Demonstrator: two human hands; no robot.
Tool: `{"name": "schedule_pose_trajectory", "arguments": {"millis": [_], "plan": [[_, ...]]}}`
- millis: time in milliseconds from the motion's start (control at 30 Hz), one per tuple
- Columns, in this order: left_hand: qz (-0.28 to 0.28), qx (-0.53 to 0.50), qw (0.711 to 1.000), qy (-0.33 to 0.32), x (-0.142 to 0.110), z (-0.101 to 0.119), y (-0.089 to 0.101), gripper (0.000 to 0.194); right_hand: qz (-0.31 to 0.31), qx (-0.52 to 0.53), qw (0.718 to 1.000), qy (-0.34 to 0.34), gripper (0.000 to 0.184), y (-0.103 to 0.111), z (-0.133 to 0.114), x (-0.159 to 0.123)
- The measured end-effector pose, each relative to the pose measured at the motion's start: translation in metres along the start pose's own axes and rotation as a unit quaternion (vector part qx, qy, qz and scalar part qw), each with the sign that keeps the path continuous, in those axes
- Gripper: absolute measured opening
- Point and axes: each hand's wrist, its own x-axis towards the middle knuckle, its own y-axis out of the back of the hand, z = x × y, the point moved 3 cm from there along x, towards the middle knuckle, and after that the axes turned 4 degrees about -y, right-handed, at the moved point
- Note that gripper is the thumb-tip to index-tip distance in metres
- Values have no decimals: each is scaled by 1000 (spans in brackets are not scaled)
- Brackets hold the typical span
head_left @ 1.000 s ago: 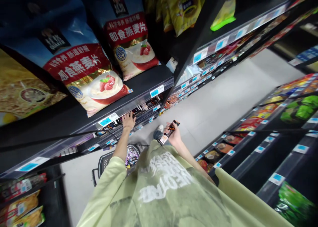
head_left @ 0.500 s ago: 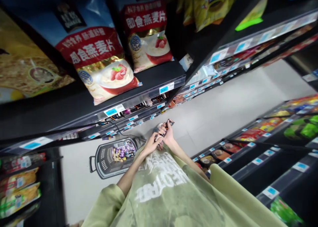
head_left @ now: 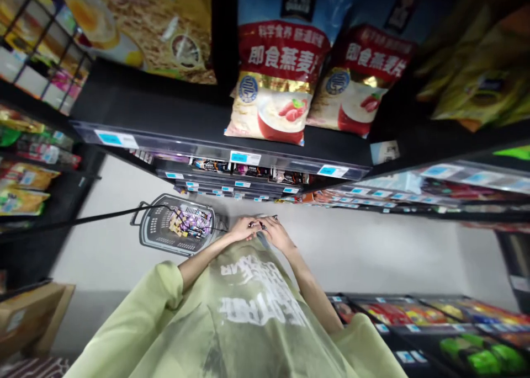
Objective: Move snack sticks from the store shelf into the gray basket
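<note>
In front of my belly, both hands are close together over the light green shirt. My left hand [head_left: 242, 229] is closed around a small dark packet [head_left: 252, 224], of which only a bit shows between the fingers. My right hand [head_left: 275, 233] curls beside it, its fingers bent over another small dark wrapped packet [head_left: 263, 226]. The exact kind of these packets is too small to tell. Left of the hands, a grey shopping basket [head_left: 155, 229] stands on the floor with several purple and tan small packets [head_left: 192, 222] inside.
Above the hands runs a black shelf [head_left: 165, 110] with oatmeal bags [head_left: 273, 91] and a yellow cereal bag [head_left: 182, 41]. Lower shelves hold small dark packets [head_left: 250, 170]. A cardboard box [head_left: 28, 317] is at lower left. Shelves with snacks [head_left: 397, 313] stand at lower right.
The view has swung, so the shelf now runs nearly level and the oatmeal bags sit further right. My hands have drawn lower, and their packets are more covered by the fingers.
</note>
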Motion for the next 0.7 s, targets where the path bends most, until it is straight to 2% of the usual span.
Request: {"name": "schedule_pose_trajectory", "arguments": {"millis": [67, 133, 200, 267, 333, 400, 467, 533, 600, 633, 700], "plan": [[0, -70, 998, -4, -3, -5, -5, 58, -29, -22, 999, 26, 35, 10, 8, 8], [4, -134, 991, -12, -8, -7, -4, 66, -15, -27, 998, 52, 31, 28, 21, 17], [31, -156, 987, -15, -17, -12, 4, 68, 51, -30, 997, 51, 29, 54, 39, 28], [73, -130, 989, -15, -28, -20, 15, 63, 146, -44, 988, 27, 31, 83, 60, 43], [115, -77, 990, -7, -42, -33, 27, 55, 233, -79, 969, -13, 36, 108, 82, 59], [151, -17, 988, 11, -58, -50, 34, 50, 272, -130, 951, -76, 43, 125, 103, 78], [187, 32, 981, 39, -74, -68, 35, 46, 235, -180, 942, -162, 47, 131, 122, 95], [202, 67, 975, 66, -88, -83, 32, 44, 125, -216, 934, -257, 50, 125, 139, 108], [190, 96, 973, 86, -101, -93, 25, 44, 19, -242, 914, -327, 56, 113, 152, 113], [181, 107, 973, 92, -107, -97, 22, 44, -1, -253, 907, -338, 59, 107, 155, 114], [172, 119, 972, 103, -118, -103, 18, 45, 29, -263, 916, -300, 63, 97, 156, 114]]}}
